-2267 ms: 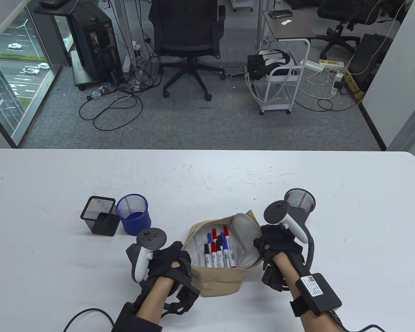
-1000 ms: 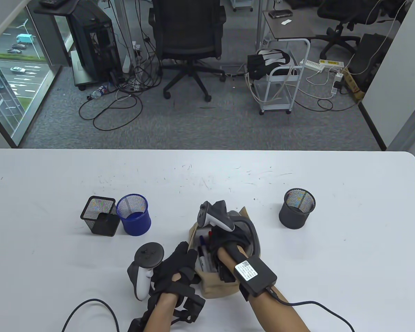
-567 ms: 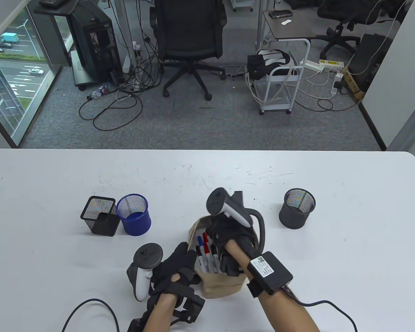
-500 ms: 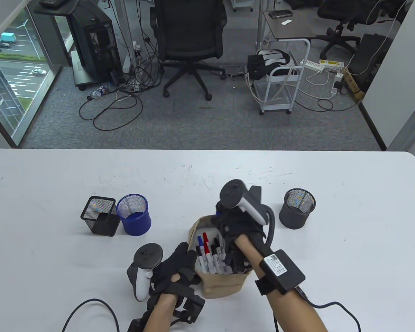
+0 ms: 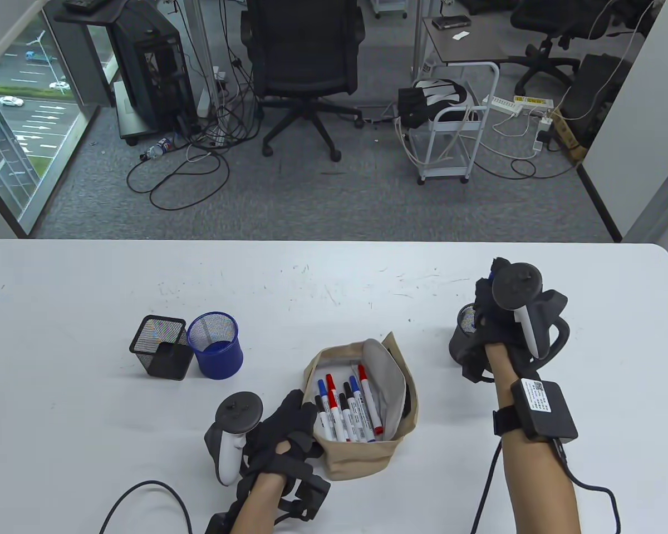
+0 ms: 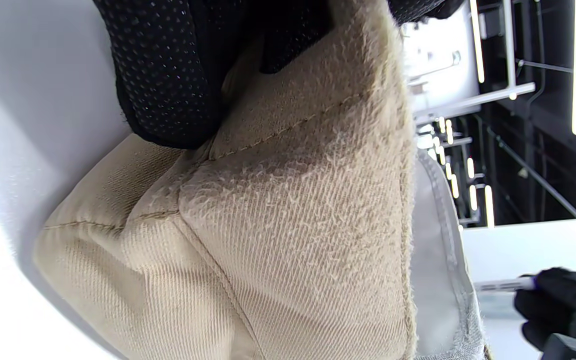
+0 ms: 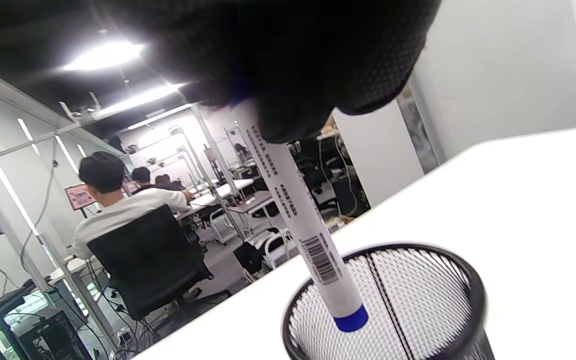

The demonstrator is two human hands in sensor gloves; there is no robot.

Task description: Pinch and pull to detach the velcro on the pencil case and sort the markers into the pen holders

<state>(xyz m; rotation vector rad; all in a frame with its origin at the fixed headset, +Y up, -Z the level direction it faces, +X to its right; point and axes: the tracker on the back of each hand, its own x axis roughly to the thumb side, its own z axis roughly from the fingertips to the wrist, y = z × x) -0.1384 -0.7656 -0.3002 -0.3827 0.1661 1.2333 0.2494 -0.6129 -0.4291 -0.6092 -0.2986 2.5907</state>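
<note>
The beige pencil case point(image 5: 362, 456) stands open on the table with several red, blue and black markers point(image 5: 348, 411) inside. My left hand point(image 5: 303, 409) grips the case's left rim, its fingers point(image 6: 168, 75) curled over the fabric point(image 6: 293, 225). My right hand point(image 5: 483, 312) is over the round black mesh holder point(image 5: 457, 342) at the right. It pinches a white marker with a blue end point(image 7: 293, 210) upright by the upper part. The marker's lower end is inside the holder's rim point(image 7: 473, 285). A blue mesh holder point(image 5: 217, 347) and a square black one point(image 5: 161, 347) stand to the left.
The white table point(image 5: 334, 278) reaches far behind the holders. A cable point(image 5: 145, 495) runs from my left wrist along the front edge, and another point(image 5: 590, 489) from the right wrist. Beyond the table are office chairs and a cart.
My right hand reached into the case, took out a blue marker and carried it right, over the round black holder. The left hand kept its grip on the case.
</note>
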